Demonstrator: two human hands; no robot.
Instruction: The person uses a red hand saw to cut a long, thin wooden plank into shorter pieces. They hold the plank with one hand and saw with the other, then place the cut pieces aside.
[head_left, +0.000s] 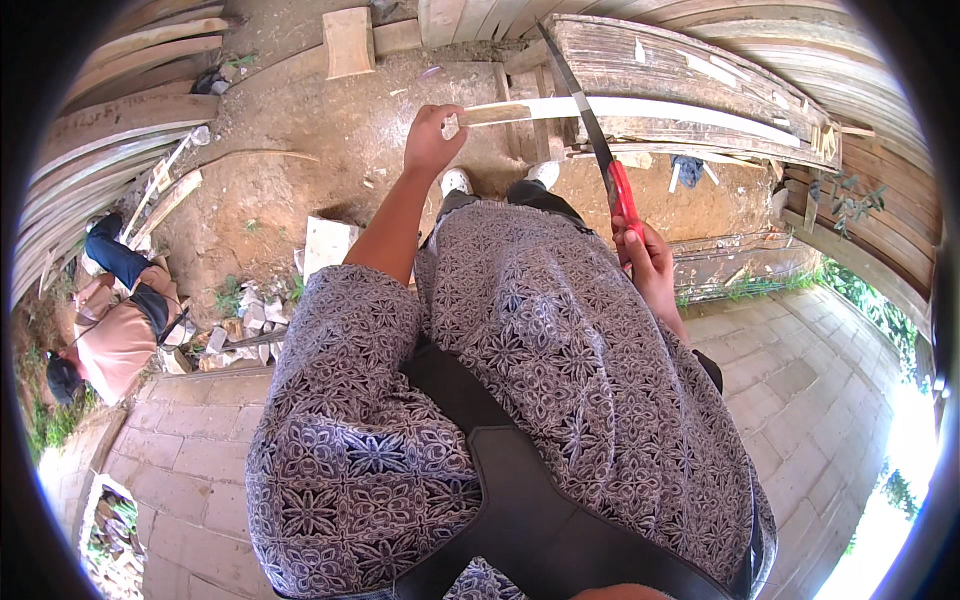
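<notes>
My left hand (436, 138) is closed round the near end of a long, thin wooden strip (650, 107). The strip is pale and runs off to the right over a stack of weathered boards (660, 60). In my right hand (648, 262) is the red handle of a handsaw (622, 195), gripped with the fingers wrapped round it. Its narrow dark blade points up and away, crossing the strip at a steep angle. Whether the teeth touch the wood I cannot tell.
A short board (349, 43) lies on the dirt ahead. At the left, another person (120, 330) bends near broken rubble (258, 312). Wooden plank walls rise on both sides. Brick paving (800, 370) lies at the lower right. My white shoes (543, 174) stand on the dirt.
</notes>
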